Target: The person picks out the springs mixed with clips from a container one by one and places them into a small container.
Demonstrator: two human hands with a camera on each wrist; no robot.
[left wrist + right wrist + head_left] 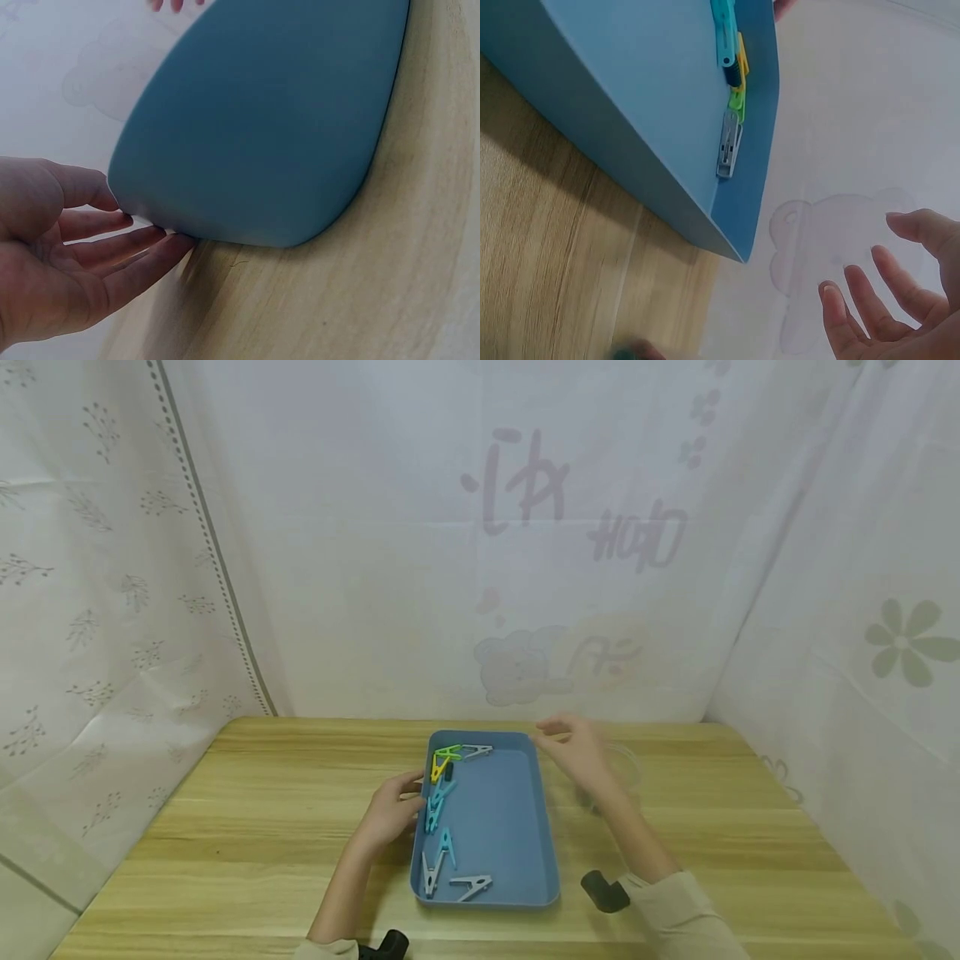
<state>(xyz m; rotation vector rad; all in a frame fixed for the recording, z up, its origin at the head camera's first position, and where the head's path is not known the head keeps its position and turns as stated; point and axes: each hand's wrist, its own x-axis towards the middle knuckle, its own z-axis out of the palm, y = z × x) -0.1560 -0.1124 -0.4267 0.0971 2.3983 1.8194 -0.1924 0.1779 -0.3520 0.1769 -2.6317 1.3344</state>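
A blue rectangular tray (498,818) stands on the wooden table, with several clothespins along its left side and near end. Among them are a green clothespin (448,752), a yellow clothespin (438,767), teal clothespins (434,815) and grey clothespins (472,885). A small black piece (449,771) lies by the yellow one. With fairly straight fingers, my left hand (392,811) touches the tray's left wall; in the left wrist view its fingertips (180,244) meet the tray edge. My right hand (576,752) hovers by the far right corner, holding nothing, fingers spread in the right wrist view.
A clear, round-edged object (624,766) sits behind the right forearm, partly hidden and hard to make out. The wooden table (285,810) stretches to both sides of the tray. Patterned white curtains (420,568) hang at the back and sides.
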